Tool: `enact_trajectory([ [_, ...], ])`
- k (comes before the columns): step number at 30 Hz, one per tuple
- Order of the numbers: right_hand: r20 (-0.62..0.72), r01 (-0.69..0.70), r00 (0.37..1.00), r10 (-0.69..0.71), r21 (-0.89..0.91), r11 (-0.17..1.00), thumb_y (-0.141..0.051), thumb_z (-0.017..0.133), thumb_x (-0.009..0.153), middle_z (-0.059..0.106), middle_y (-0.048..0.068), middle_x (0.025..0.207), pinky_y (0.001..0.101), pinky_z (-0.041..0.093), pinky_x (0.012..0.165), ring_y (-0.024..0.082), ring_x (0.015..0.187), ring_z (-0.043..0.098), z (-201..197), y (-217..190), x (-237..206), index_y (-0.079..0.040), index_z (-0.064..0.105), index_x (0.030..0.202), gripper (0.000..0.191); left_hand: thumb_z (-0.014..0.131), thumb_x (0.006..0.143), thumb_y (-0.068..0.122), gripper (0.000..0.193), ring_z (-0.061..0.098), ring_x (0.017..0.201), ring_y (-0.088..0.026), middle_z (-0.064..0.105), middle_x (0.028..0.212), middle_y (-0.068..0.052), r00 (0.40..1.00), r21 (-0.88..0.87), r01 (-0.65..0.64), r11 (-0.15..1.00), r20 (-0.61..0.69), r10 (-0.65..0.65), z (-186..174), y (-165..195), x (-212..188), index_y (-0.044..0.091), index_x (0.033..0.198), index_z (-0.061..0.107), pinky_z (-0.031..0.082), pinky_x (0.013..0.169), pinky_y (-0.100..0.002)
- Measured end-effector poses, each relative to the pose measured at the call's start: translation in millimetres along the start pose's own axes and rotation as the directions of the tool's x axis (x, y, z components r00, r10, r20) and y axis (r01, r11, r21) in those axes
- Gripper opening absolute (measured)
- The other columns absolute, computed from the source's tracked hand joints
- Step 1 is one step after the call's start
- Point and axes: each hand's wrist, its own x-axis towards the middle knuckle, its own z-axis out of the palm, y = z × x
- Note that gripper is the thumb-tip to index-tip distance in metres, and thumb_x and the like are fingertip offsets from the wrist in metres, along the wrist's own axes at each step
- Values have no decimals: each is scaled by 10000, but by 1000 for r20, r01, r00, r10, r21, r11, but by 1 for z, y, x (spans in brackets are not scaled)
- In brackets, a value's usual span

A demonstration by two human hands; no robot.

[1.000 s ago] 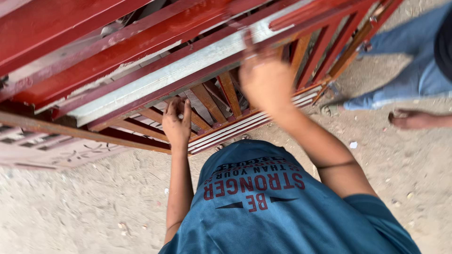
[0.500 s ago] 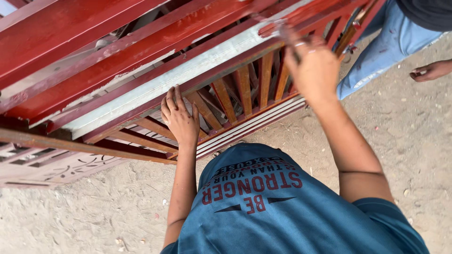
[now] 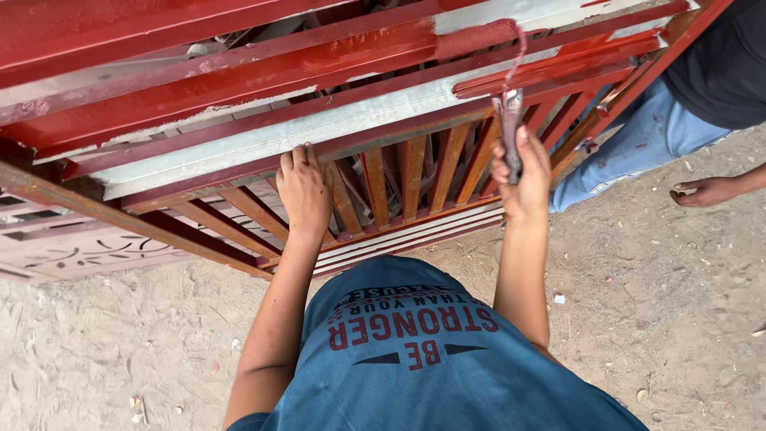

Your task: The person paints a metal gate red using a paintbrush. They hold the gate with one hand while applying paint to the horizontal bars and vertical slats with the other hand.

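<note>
Compared with half a second ago, the right hand (image 3: 523, 172) has come down and toward the middle of the view, and now the paint roller (image 3: 477, 37) it holds is clearly visible, while before it was mostly hidden by the hand; the roller sleeve, wet with red paint, lies flat on a pale unpainted bar (image 3: 319, 128) of the metal gate (image 3: 199, 72), at the edge where red paint ends; the right hand is clenched around the paint-smeared handle, thumb up along it; the left hand (image 3: 305, 191) is in nearly the same place as before, fingers curled over a red horizontal bar, gripping it from below the pale bar; under both hands stands a row of short orange-brown slats (image 3: 415, 172); at the right a second person in blue jeans (image 3: 638, 144) has moved closer into view, one hand (image 3: 702, 191) hanging loose over the sandy ground (image 3: 678, 319)
</note>
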Motion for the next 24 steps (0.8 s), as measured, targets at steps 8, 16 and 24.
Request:
enact_trajectory([
  [8,-56,-102,994,93,-188,977,-359,600,1069,667,83,891,204,360,447,71,588,527,9,1,16,-2,582,1237,394,677,963,277,445,579,1148,-324,619,1206,-141,999,-38,24,999,50,-22,-10,-1,5,-26,1287,644,552,875,-448],
  [16,-229,-117,973,22,-413,903,-390,684,1086,690,89,836,193,325,428,52,545,522,-91,-76,72,-72,651,1121,322,687,969,270,408,615,1082,-324,640,1151,-149,998,-57,15,998,62,-12,-19,-1,9,-26,1248,665,566,819,-439],
  [24,-283,23,908,-310,-703,711,-428,569,1185,666,56,832,219,369,455,62,588,560,-176,-127,101,-39,657,1097,409,690,976,278,434,618,1041,-324,638,1146,-158,998,-70,22,997,67,-18,-20,-1,7,-41,1269,667,565,806,-437],
])
